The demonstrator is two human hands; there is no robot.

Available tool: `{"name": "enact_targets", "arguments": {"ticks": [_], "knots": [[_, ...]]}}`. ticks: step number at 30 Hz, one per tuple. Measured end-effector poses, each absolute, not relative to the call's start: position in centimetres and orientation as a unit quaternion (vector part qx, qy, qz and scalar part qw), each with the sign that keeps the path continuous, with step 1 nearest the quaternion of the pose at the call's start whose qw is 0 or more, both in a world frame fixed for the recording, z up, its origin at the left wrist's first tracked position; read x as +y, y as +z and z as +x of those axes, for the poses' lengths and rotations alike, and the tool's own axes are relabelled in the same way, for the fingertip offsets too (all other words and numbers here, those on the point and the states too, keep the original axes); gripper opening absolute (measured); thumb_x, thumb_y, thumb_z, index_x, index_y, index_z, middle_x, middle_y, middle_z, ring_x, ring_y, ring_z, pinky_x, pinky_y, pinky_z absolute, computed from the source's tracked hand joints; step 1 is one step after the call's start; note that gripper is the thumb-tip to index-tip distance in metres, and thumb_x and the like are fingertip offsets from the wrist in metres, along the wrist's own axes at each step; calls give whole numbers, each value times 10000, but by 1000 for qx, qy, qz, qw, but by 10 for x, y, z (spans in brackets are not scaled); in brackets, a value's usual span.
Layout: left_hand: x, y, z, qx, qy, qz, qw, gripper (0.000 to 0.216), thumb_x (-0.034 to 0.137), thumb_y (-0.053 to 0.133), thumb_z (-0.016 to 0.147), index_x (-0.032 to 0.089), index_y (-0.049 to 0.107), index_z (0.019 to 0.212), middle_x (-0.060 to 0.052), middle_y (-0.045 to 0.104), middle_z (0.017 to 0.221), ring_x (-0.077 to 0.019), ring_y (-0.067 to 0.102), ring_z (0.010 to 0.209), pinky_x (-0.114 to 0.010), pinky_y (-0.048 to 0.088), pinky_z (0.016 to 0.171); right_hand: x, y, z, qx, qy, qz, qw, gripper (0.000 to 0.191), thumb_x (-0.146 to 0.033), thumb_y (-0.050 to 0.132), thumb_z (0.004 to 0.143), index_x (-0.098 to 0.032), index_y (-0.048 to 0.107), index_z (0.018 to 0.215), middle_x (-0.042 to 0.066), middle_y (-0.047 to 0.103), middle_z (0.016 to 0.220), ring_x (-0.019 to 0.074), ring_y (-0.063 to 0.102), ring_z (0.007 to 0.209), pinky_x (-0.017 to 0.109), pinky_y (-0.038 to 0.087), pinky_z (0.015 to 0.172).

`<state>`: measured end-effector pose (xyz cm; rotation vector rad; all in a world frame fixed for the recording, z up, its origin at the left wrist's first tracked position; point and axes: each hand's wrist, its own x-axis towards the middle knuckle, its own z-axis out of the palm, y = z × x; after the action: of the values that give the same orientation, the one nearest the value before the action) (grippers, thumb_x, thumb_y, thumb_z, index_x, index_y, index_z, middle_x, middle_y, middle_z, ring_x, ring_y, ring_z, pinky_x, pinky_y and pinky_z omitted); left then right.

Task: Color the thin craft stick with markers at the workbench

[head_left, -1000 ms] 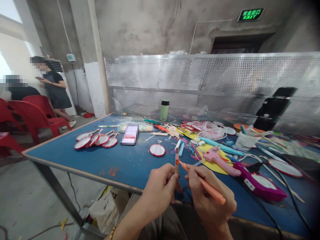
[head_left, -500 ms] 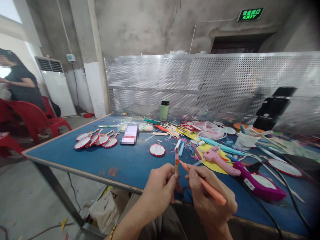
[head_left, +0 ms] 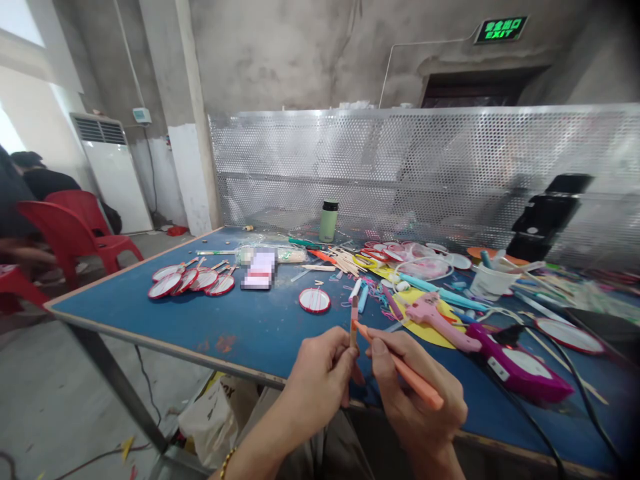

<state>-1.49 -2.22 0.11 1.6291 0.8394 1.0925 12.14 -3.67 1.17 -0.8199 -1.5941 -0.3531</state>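
Observation:
My left hand (head_left: 317, 373) pinches a narrow wooden stick (head_left: 355, 312) upright near the table's front edge. The stick's upper part is coloured pinkish brown and orange; its lower part is covered by my fingers. In my right hand (head_left: 425, 407) is an orange marker pen (head_left: 416, 380), gripped like a writing pen. Its tip meets the stick just above my left fingertips. A round disc with a red rim (head_left: 315, 301) lies on the table beyond my hands. Right of it are light-blue and white pen-like pieces (head_left: 363, 299).
Several red-rimmed discs on sticks (head_left: 203, 280) lie left on the blue table (head_left: 150, 327), near a phone (head_left: 259, 269). A green bottle (head_left: 329, 222) stands at the back. To the right are a pink glue gun (head_left: 440, 320), a purple power strip (head_left: 520, 367), cables and a white cup (head_left: 493, 283).
My right hand has shifted slightly left, bringing the marker tip from beside the stick onto it. My left hand holds still. At far left, the standing person has moved, and a seated person now shows.

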Motion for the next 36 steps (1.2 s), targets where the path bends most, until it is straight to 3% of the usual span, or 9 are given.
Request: {"name": "enact_targets", "arguments": {"ticks": [8, 18, 25, 33, 36], "knots": [[-20, -1, -16, 342, 441, 670, 489, 239, 381, 464, 953, 192, 533, 825, 18, 634, 669, -81, 480, 409, -204, 368, 449, -36, 7, 123, -663, -165, -387, 619, 113, -115, 623, 873, -203, 694, 877, -19, 694, 681, 92, 641, 536, 173, 540, 572], [-21, 2, -15, 343, 451, 662, 490, 254, 382, 475, 949, 192, 511, 784, 39, 576, 609, -75, 464, 400, -194, 354, 442, -36, 10, 122, -688, -164, -363, 606, 116, -105, 609, 885, -202, 670, 905, -26, 695, 698, 86, 652, 557, 172, 537, 583], [-21, -1, -15, 342, 439, 666, 497, 238, 381, 467, 952, 192, 528, 822, 17, 636, 668, -79, 482, 405, -200, 362, 435, -37, 6, 124, -655, -175, -388, 624, 115, -120, 623, 882, -210, 693, 896, -14, 700, 692, 100, 647, 545, 187, 536, 566], [-21, 1, -16, 343, 445, 665, 492, 254, 383, 470, 957, 189, 520, 802, 46, 566, 610, -69, 462, 399, -193, 353, 437, -36, 6, 122, -687, -166, -360, 609, 124, -90, 626, 871, -201, 668, 906, -15, 709, 736, 96, 664, 600, 186, 537, 626], [-21, 1, -16, 341, 443, 665, 495, 252, 389, 465, 958, 190, 520, 812, 30, 608, 651, -74, 480, 409, -197, 362, 441, -37, 7, 122, -674, -177, -375, 611, 119, -97, 625, 873, -206, 671, 884, -23, 697, 700, 93, 647, 554, 183, 524, 584]]}}
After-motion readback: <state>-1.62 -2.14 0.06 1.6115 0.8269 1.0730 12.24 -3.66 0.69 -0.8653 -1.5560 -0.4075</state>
